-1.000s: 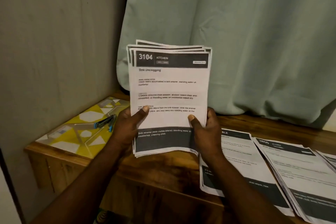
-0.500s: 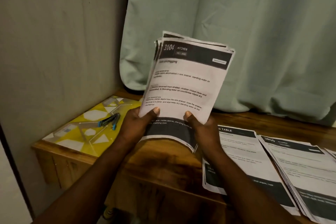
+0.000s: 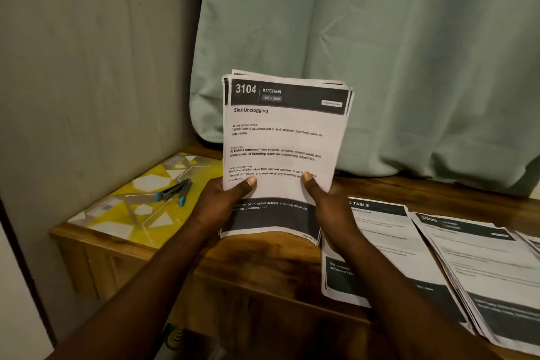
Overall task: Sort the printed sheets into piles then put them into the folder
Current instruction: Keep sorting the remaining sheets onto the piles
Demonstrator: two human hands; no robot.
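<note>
I hold a stack of printed sheets point(image 3: 280, 137) upright above the wooden table point(image 3: 263, 266); the top page reads "3104 KITCHEN, Sink Unclogging". My left hand point(image 3: 225, 204) grips the stack's lower left edge, thumb on the front. My right hand point(image 3: 327, 207) grips the lower right edge, thumb on the page. Two piles of printed sheets lie on the table to the right: a near pile point(image 3: 380, 245) and a fanned pile point(image 3: 482, 272). A yellow patterned folder point(image 3: 122, 213) lies flat at the table's left end.
A black and blue stapler point(image 3: 175, 191) rests on the folder. A grey wall stands at the left and a pale green curtain point(image 3: 365, 52) hangs behind the table. More sheets point(image 3: 533, 242) show at the right frame edge.
The stack tilted to the right half a second ago and now stands nearly straight again, a little lower. Both hands keep the same grip.
</note>
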